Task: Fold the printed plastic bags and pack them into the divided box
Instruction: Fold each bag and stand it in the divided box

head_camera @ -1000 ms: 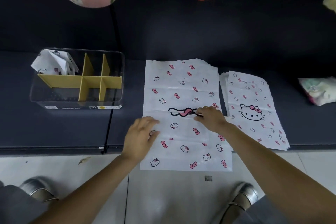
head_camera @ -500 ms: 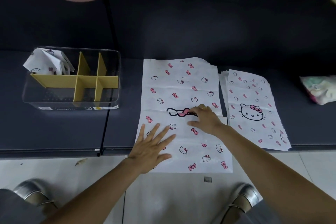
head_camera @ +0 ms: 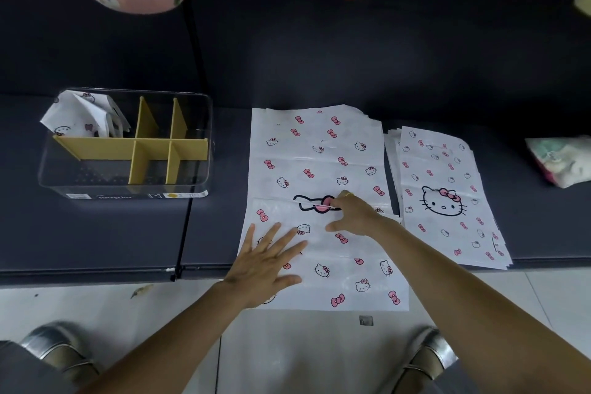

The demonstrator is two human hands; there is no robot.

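Bag being folded: a white printed plastic bag (head_camera: 323,169) lies flat on the dark counter (head_camera: 96,233), its near end folded up and overhanging the edge.
Left hand (head_camera: 267,261): flat, fingers spread, pressing the folded part.
Right hand (head_camera: 353,213): fingertips on the fold line; whether it pinches, I cannot tell.
Bag stack (head_camera: 447,198): just right of it.
Divided box (head_camera: 128,144): far left, folded bags (head_camera: 84,115) in its back-left compartment.

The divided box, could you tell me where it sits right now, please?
In the head view the divided box stands on the dark shelf at the left, apart from the spread bag to its right, with folded bags in its far-left compartment.
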